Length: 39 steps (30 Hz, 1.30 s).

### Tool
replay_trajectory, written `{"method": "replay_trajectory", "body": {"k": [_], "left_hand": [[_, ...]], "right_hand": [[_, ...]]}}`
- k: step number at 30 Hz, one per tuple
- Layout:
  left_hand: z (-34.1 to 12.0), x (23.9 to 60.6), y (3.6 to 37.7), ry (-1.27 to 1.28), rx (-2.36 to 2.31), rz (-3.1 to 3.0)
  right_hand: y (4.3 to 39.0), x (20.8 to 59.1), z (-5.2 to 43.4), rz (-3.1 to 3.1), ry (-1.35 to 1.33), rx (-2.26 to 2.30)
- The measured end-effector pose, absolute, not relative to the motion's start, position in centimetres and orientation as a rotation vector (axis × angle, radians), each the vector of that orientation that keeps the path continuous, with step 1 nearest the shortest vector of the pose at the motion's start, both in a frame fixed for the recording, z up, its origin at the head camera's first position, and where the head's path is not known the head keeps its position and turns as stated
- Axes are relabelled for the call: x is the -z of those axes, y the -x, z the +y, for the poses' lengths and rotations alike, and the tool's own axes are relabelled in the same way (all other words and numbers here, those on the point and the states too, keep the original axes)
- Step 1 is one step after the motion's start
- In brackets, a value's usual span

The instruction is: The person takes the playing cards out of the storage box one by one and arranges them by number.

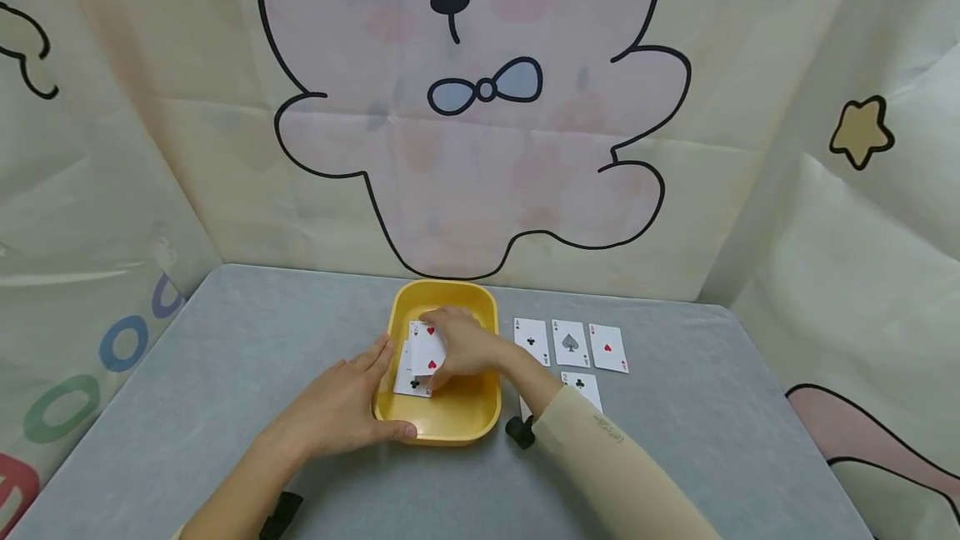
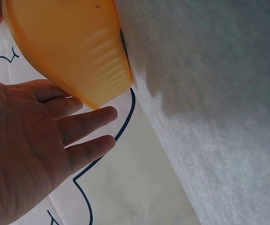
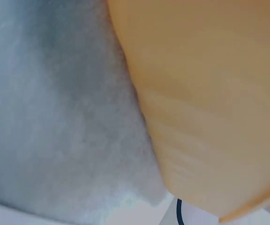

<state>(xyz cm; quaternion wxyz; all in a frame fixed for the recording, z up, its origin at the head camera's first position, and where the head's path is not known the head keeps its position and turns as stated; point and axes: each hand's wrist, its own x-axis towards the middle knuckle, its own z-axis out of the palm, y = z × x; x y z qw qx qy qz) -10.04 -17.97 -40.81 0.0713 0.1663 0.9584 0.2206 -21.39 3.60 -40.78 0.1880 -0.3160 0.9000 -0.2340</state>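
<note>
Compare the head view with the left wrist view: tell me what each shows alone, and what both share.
Only the head view shows the right hand pinching a heart card over the cards in the tray, four more cards laid face up on the table to the right, and the bear backdrop. Only the left wrist view shows the open palm and straight fingers from below, beside the tray's outer wall. Both show the left hand, the yellow tray and the grey table.
</note>
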Motion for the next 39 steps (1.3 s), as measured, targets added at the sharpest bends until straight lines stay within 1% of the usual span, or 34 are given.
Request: {"method": "replay_trajectory", "body": {"k": [8, 13, 22, 39], "left_hand": [[-17.8, 40.9, 10.1, -0.485, -0.647, 2.882], [-17.8, 40.9, 10.0, -0.495, -0.641, 2.889], [-17.5, 40.8, 10.2, -0.449, -0.654, 2.86], [-17.8, 40.8, 10.2, -0.462, -0.646, 2.885]], "right_hand": [[21.2, 40.2, 5.6, 2.519, 0.862, 0.815], [20.9, 39.8, 6.9, 2.52, 0.892, 0.91], [20.2, 39.6, 9.9, 2.541, 0.892, 0.952], [19.0, 38.3, 15.2, 2.573, 0.86, 1.025]]}}
